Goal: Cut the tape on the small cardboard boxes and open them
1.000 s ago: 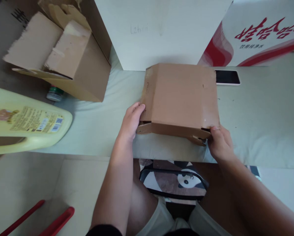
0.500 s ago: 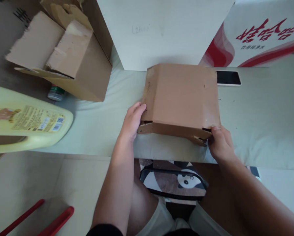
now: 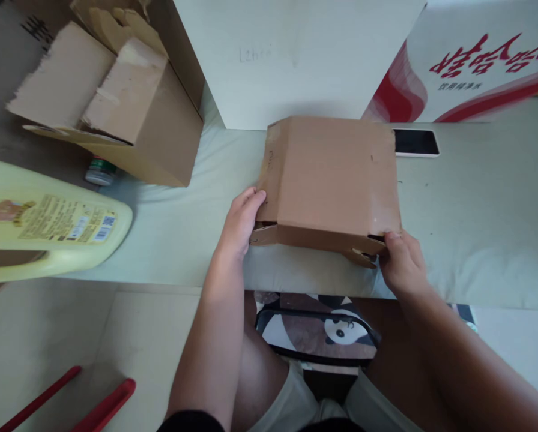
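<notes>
A brown cardboard box (image 3: 329,174) lies on the pale green cloth surface in front of me, its flaps partly folded along the near and side edges. My left hand (image 3: 244,216) grips its left near corner, thumb on top and fingers beneath or behind the side. At the right near corner, my right hand (image 3: 401,258) pinches the box edge beside a bent flap. The box's underside is hidden, and so are several fingertips.
A white box (image 3: 296,60) stands behind, beside a red and white carton (image 3: 489,66). A phone (image 3: 416,143) lies at the right of the brown box. An open cardboard box (image 3: 161,126), a can (image 3: 101,171) and a yellow jug (image 3: 84,225) are at left.
The whole view has shifted very slightly. Both hands keep their hold on the cardboard box, with no other clear movement.
</notes>
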Demonstrator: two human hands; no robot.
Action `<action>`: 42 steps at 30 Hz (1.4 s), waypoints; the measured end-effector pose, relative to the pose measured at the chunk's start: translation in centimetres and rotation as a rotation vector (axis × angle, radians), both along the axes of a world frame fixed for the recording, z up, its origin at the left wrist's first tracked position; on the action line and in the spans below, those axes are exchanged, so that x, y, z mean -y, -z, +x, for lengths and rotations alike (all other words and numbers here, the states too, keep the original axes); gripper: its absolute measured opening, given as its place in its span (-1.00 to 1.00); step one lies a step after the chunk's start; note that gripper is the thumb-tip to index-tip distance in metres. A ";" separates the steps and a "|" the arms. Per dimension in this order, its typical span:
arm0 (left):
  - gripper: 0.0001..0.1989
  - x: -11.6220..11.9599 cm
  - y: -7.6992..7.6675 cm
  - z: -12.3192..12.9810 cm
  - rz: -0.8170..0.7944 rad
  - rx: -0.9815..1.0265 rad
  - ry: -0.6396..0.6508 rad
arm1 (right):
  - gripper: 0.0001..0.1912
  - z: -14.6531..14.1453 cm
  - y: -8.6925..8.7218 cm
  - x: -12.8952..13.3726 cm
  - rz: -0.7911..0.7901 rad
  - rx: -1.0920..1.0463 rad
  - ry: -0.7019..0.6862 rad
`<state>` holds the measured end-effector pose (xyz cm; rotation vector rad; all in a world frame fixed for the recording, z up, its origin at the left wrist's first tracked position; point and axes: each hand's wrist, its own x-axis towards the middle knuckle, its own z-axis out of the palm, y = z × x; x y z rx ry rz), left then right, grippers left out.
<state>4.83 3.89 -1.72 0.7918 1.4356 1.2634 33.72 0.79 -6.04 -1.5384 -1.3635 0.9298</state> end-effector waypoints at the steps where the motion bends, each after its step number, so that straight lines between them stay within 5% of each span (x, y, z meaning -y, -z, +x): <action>1: -0.76 0.0 0.0 0.0 0.001 0.001 -0.003 | -0.61 0.0 0.0 0.0 0.000 0.000 -0.003; 29: -0.76 0.0 0.2 0.1 0.003 0.024 -0.004 | -0.57 0.0 -0.3 0.0 -0.017 -0.003 0.008; 42: -0.76 0.0 0.4 0.3 0.015 0.045 -0.014 | -0.63 -0.6 -1.7 -0.2 -0.011 0.042 0.034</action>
